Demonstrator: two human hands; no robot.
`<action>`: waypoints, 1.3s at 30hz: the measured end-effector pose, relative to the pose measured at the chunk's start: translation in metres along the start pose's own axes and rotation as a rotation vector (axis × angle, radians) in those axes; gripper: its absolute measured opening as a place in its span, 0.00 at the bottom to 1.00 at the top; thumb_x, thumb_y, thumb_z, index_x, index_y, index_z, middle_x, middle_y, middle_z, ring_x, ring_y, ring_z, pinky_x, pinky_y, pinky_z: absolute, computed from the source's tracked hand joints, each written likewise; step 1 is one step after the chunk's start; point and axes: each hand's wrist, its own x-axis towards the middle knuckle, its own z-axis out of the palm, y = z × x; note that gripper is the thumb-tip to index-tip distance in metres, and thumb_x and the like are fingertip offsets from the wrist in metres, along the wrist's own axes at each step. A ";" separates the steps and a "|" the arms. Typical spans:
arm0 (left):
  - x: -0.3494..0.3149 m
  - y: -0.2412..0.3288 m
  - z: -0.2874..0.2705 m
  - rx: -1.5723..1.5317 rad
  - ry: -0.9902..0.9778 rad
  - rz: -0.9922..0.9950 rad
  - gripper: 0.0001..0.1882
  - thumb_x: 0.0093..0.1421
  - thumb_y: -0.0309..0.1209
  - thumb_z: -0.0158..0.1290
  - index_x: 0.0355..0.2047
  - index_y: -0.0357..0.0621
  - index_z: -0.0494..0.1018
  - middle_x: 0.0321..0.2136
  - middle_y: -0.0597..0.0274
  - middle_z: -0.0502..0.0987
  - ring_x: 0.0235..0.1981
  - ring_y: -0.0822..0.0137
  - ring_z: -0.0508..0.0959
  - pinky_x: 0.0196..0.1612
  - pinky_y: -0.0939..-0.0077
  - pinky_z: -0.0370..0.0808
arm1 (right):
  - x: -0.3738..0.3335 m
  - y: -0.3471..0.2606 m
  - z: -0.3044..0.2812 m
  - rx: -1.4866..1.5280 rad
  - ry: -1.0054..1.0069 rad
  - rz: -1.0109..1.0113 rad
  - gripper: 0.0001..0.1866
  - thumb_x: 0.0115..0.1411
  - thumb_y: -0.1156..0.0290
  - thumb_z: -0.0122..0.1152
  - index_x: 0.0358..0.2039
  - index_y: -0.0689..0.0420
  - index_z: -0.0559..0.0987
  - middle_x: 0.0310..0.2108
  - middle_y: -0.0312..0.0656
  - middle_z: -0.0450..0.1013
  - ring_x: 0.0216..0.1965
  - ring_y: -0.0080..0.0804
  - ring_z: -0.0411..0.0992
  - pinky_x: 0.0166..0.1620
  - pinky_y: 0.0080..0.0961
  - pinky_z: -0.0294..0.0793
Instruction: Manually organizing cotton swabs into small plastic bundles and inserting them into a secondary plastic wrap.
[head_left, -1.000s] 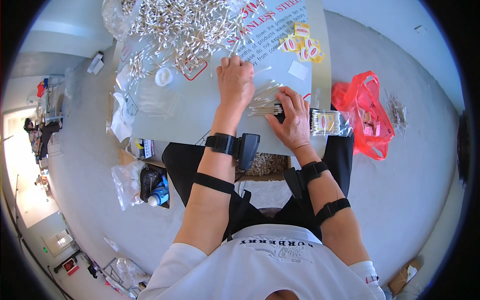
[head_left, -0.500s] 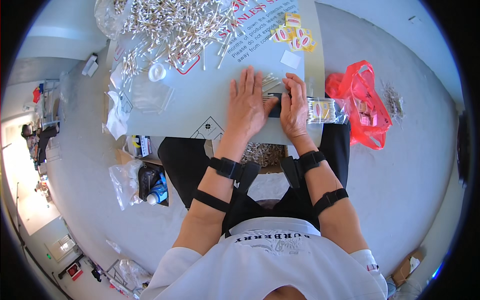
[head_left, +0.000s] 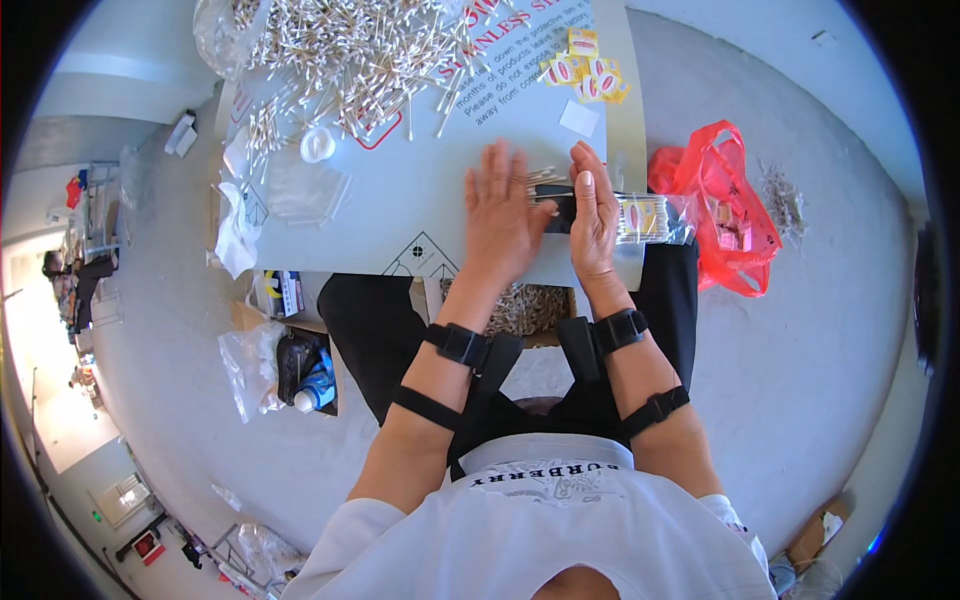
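Observation:
Palm down near the table's front edge, my left hand [head_left: 497,215] has its fingers stretched out, slightly blurred. My right hand [head_left: 594,222] stands on its edge opposite, fingers straight and palm turned inward. Between them lies a small bunch of cotton swabs [head_left: 546,181], partly covered by my left thumb, beside a flat black piece [head_left: 561,212]. Just right of my right hand is a clear packet [head_left: 645,218] of cotton swabs with a yellow card inside. It lies at the table's right edge, and my right hand hides its near end.
A large heap of cotton swabs [head_left: 345,60] covers the far left of the table [head_left: 400,220]. Yellow cards [head_left: 600,80], a white card [head_left: 579,118], a round white tub [head_left: 317,145] and clear bags [head_left: 308,195] lie around. A red plastic bag [head_left: 735,250] hangs right.
My right hand's fingers have straightened from a bent pose and the hand has turned onto its edge. My left hand has shifted slightly right. The packet stays nearly in place.

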 end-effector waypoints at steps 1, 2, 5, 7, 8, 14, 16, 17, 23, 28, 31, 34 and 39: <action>-0.002 -0.007 0.000 -0.214 0.219 -0.010 0.35 0.66 0.44 0.47 0.67 0.38 0.52 0.69 0.42 0.49 0.71 0.49 0.48 0.70 0.51 0.45 | 0.000 0.000 0.000 0.054 0.034 0.020 0.21 0.72 0.62 0.45 0.58 0.63 0.71 0.62 0.47 0.64 0.63 0.37 0.61 0.65 0.29 0.57; -0.004 -0.013 0.002 -0.429 0.438 -0.022 0.32 0.68 0.41 0.45 0.66 0.36 0.54 0.68 0.42 0.51 0.70 0.48 0.51 0.69 0.53 0.47 | 0.000 0.000 0.001 0.054 0.036 0.023 0.21 0.72 0.62 0.45 0.58 0.63 0.71 0.62 0.47 0.64 0.63 0.37 0.61 0.65 0.29 0.57; -0.006 -0.017 0.006 -0.900 0.547 -0.179 0.29 0.71 0.39 0.40 0.67 0.35 0.52 0.67 0.42 0.52 0.69 0.50 0.52 0.69 0.61 0.50 | 0.003 0.000 0.006 0.032 0.058 0.003 0.21 0.72 0.62 0.45 0.57 0.63 0.71 0.62 0.47 0.64 0.63 0.37 0.61 0.65 0.29 0.57; -0.004 -0.012 0.011 -0.973 0.559 -0.187 0.30 0.72 0.41 0.38 0.67 0.33 0.51 0.67 0.43 0.52 0.69 0.54 0.53 0.68 0.65 0.51 | 0.003 0.001 0.012 0.017 0.061 -0.018 0.21 0.72 0.62 0.45 0.57 0.63 0.71 0.62 0.48 0.65 0.63 0.37 0.61 0.65 0.29 0.57; -0.002 -0.006 0.013 -1.105 0.557 -0.202 0.31 0.72 0.41 0.39 0.67 0.32 0.51 0.67 0.44 0.53 0.69 0.55 0.54 0.68 0.64 0.51 | 0.002 0.001 0.016 0.017 0.060 -0.015 0.21 0.72 0.62 0.45 0.57 0.63 0.71 0.62 0.48 0.65 0.63 0.37 0.61 0.65 0.29 0.57; -0.001 0.007 0.014 -1.391 0.568 -0.244 0.31 0.72 0.42 0.38 0.66 0.30 0.52 0.66 0.45 0.56 0.68 0.55 0.56 0.69 0.62 0.51 | -0.001 0.005 0.017 0.070 0.035 0.008 0.23 0.71 0.61 0.46 0.58 0.64 0.70 0.61 0.48 0.65 0.63 0.37 0.62 0.64 0.29 0.58; 0.001 0.001 0.009 -1.390 0.566 -0.233 0.31 0.72 0.42 0.39 0.66 0.30 0.53 0.66 0.45 0.56 0.67 0.55 0.56 0.69 0.61 0.51 | 0.001 0.003 0.010 0.214 0.059 0.127 0.25 0.72 0.61 0.43 0.62 0.66 0.65 0.61 0.48 0.64 0.63 0.33 0.62 0.66 0.30 0.59; 0.003 -0.004 0.006 -1.386 0.567 -0.221 0.30 0.72 0.41 0.40 0.65 0.30 0.53 0.65 0.45 0.57 0.67 0.54 0.57 0.69 0.60 0.52 | 0.004 0.001 0.007 0.213 0.060 0.130 0.25 0.72 0.61 0.43 0.62 0.66 0.65 0.61 0.48 0.64 0.63 0.33 0.62 0.66 0.30 0.59; 0.020 -0.017 0.007 -1.488 0.535 -0.169 0.28 0.71 0.41 0.41 0.63 0.32 0.57 0.62 0.45 0.61 0.65 0.54 0.61 0.67 0.60 0.55 | 0.037 -0.005 0.004 -0.121 -0.208 -0.002 0.24 0.72 0.60 0.44 0.60 0.65 0.68 0.56 0.47 0.70 0.59 0.33 0.67 0.63 0.28 0.63; 0.015 -0.022 0.012 -1.497 0.455 -0.150 0.28 0.71 0.41 0.42 0.63 0.33 0.57 0.62 0.45 0.61 0.64 0.55 0.61 0.67 0.60 0.55 | 0.018 0.002 0.007 -0.040 -0.162 0.010 0.20 0.71 0.63 0.48 0.56 0.64 0.71 0.50 0.49 0.74 0.54 0.35 0.71 0.57 0.27 0.67; 0.000 -0.018 0.006 -1.328 0.402 -0.153 0.29 0.70 0.40 0.45 0.65 0.34 0.55 0.64 0.45 0.59 0.66 0.52 0.59 0.67 0.57 0.54 | 0.003 -0.002 0.002 -0.039 -0.117 0.018 0.21 0.71 0.63 0.47 0.57 0.66 0.71 0.51 0.48 0.73 0.55 0.33 0.70 0.58 0.26 0.67; -0.020 -0.007 -0.005 -0.076 0.169 0.002 0.42 0.62 0.47 0.52 0.68 0.39 0.50 0.69 0.49 0.51 0.71 0.49 0.48 0.69 0.48 0.44 | 0.001 -0.009 0.000 0.174 -0.072 0.130 0.24 0.72 0.61 0.45 0.59 0.67 0.68 0.56 0.46 0.69 0.59 0.32 0.67 0.63 0.27 0.65; -0.019 -0.003 -0.010 0.005 -0.015 -0.068 0.45 0.60 0.51 0.52 0.69 0.41 0.48 0.71 0.51 0.45 0.72 0.54 0.42 0.70 0.48 0.36 | 0.000 -0.008 0.002 0.221 -0.050 0.157 0.26 0.72 0.58 0.44 0.59 0.68 0.68 0.57 0.47 0.68 0.60 0.34 0.66 0.64 0.30 0.64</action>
